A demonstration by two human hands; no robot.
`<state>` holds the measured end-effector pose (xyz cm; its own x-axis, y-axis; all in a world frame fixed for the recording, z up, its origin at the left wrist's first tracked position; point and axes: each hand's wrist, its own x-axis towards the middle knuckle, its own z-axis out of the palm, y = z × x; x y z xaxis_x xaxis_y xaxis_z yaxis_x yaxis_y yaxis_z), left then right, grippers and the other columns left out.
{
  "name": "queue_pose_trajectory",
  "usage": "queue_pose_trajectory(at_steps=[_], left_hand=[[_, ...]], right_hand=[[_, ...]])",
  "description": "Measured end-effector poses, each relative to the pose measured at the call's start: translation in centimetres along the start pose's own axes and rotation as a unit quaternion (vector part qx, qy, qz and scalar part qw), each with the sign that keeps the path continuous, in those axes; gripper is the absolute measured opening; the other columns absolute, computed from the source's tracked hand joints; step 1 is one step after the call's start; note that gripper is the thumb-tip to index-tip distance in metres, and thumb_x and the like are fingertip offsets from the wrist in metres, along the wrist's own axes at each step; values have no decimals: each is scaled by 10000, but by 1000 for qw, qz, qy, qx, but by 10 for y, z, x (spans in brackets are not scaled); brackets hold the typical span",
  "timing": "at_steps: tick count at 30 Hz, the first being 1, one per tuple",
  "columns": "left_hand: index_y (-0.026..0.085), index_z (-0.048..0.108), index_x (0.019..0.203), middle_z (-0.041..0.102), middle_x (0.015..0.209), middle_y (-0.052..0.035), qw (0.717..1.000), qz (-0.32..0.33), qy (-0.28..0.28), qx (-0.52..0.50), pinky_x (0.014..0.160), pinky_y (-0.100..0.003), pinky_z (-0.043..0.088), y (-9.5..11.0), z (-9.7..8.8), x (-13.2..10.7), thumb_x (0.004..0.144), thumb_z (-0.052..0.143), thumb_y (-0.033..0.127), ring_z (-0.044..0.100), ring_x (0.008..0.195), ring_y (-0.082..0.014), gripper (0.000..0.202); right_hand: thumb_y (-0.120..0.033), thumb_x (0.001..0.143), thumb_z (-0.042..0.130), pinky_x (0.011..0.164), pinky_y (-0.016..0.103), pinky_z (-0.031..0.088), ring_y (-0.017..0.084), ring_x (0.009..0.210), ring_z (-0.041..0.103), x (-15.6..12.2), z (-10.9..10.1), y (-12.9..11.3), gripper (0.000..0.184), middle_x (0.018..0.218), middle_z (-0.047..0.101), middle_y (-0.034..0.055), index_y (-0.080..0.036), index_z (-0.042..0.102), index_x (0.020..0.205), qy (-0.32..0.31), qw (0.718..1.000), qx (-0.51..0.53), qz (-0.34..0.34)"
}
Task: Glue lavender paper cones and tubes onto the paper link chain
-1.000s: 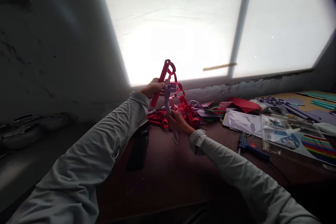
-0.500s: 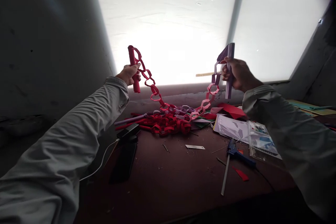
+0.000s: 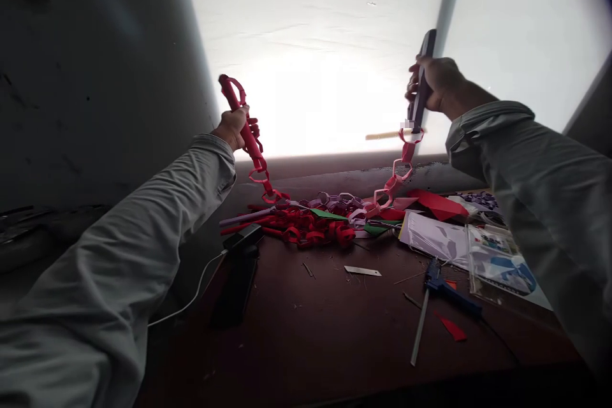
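My left hand (image 3: 234, 127) is closed around a red paper tube (image 3: 249, 139), raised and tilted at the left. A red paper chain (image 3: 261, 172) hangs from that tube down to the table. At the upper right, my right hand (image 3: 440, 81) is wrapped round a purple paper tube (image 3: 423, 92), which looks dark against the bright window. Below it hangs a pink paper chain (image 3: 394, 186), sagging to the heap. A tangled pile of red paper chains (image 3: 310, 229) and purple links (image 3: 342, 203) lies at the back of the table between my hands.
On the brown table (image 3: 325, 325) lie a blade (image 3: 362, 271), a blue glue gun (image 3: 447, 287) with a glue stick (image 3: 419, 328), and a red paper scrap (image 3: 452, 327). A black phone (image 3: 234, 290) and cabled adapter (image 3: 243, 237) sit left. Plastic-wrapped paper packs (image 3: 433, 239) lie right.
My right hand has risen with the purple tube, lifting its chain. My left hand has shifted slightly left, and the red tube leans more. The view has turned a little.
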<state>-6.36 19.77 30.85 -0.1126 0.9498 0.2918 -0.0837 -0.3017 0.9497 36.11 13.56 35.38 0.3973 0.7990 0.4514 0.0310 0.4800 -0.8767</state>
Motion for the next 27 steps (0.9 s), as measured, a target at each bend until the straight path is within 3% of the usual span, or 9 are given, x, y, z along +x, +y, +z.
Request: queue_pose_trajectory(at_steps=[3, 6, 10, 14, 19, 21, 23, 25, 27], left_hand=[[177, 475, 971, 638, 777, -27, 997, -62, -38, 9, 715, -308, 466, -13, 21, -22, 1013, 611, 453, 545, 732, -124, 311], [159, 538, 976, 713, 876, -102, 988, -109, -113, 3, 731, -357, 530, -32, 46, -52, 991, 647, 375, 660, 765, -182, 242], [161, 573, 997, 733, 878, -118, 969, -125, -209, -35, 696, -364, 576, -61, 75, -89, 998, 616, 391, 717, 744, -214, 235], [144, 608, 1038, 727, 826, -103, 955, -106, -267, -69, 646, -350, 578, -75, 83, -104, 947, 694, 375, 718, 681, -218, 264], [104, 659, 953, 713, 779, -83, 944, -68, -323, 27, 660, -320, 560, -58, 63, -93, 788, 825, 172, 685, 662, -182, 243], [99, 667, 923, 692, 739, -76, 938, -40, -331, 93, 627, -314, 530, -41, 54, -85, 789, 786, 129, 648, 615, -163, 182], [102, 674, 942, 671, 713, -70, 933, 7, -318, 166, 603, -316, 495, -19, 47, -78, 807, 739, 100, 612, 583, -152, 149], [119, 670, 1028, 663, 749, -56, 929, 68, -303, 201, 634, -320, 486, 7, 43, -72, 794, 712, 33, 600, 611, -144, 253], [111, 666, 1040, 648, 762, -47, 925, 125, -283, 222, 658, -318, 474, 33, 42, -67, 781, 720, 7, 572, 611, -126, 285]], right_hand=[[-383, 1048, 508, 593, 261, 465, 37, 532, 510, -25, 36, 28, 315, 738, 635, 21, -149, 558, 843, -66, 997, 17, 30], [-535, 988, 619, 448, 275, 442, 110, 490, 471, -55, 76, 65, 371, 642, 592, 11, -180, 612, 882, -125, 990, 27, 55], [-689, 909, 636, 442, 289, 431, 123, 486, 484, -97, 129, 113, 491, 594, 540, -8, -212, 584, 805, -164, 980, 52, 99], [-760, 757, 748, 423, 306, 365, 123, 452, 404, -125, 160, 137, 573, 510, 458, -39, -242, 508, 711, -203, 969, 87, 107], [-777, 700, 783, 486, 281, 414, 112, 525, 466, -125, 158, 126, 603, 611, 556, -8, -209, 588, 752, -234, 968, 64, 67], [-795, 734, 738, 511, 275, 416, 112, 559, 478, -123, 150, 118, 608, 680, 593, 15, -199, 622, 766, -265, 964, 24, 6], [-789, 781, 695, 542, 290, 421, 126, 590, 483, -125, 140, 115, 599, 712, 596, 32, -193, 637, 767, -256, 962, -37, -88], [-749, 816, 686, 633, 335, 474, 170, 678, 532, -128, 129, 119, 562, 795, 617, 57, -190, 662, 864, -162, 960, -104, -202], [-706, 808, 717, 801, 418, 521, 247, 880, 589, -130, 120, 131, 602, 1014, 644, 109, -188, 655, 1108, -28, 944, -149, -293]])
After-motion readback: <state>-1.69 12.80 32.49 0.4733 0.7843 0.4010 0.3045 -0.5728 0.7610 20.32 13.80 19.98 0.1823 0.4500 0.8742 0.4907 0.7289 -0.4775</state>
